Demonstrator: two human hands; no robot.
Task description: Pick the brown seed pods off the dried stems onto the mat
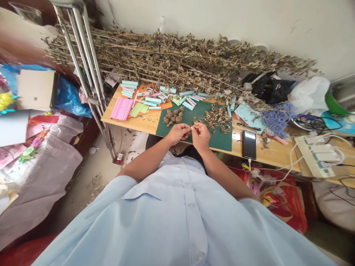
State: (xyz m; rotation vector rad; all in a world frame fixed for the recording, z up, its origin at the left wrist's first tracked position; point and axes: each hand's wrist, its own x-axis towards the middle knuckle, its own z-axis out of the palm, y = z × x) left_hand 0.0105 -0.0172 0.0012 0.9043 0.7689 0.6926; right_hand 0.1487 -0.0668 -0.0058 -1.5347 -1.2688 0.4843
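My left hand (179,133) and my right hand (200,136) meet at the fingertips over the front edge of a green cutting mat (222,142). Both are closed in a pinch, with a small dark bit between them, too small to name. Just beyond my left hand sits a cluster of brown, rolled balls of dried leaf (173,116). To the right of it, past my right hand, lies a loose heap of dried leaves (217,119).
Rolled paper tubes (154,100) and pink paper (121,109) lie along the table's back and left. Long dried stalks (172,55) stretch along the wall. A phone (249,145), blue yarn (279,119) and a power strip (314,157) are at right; metal crutches (83,55) stand left.
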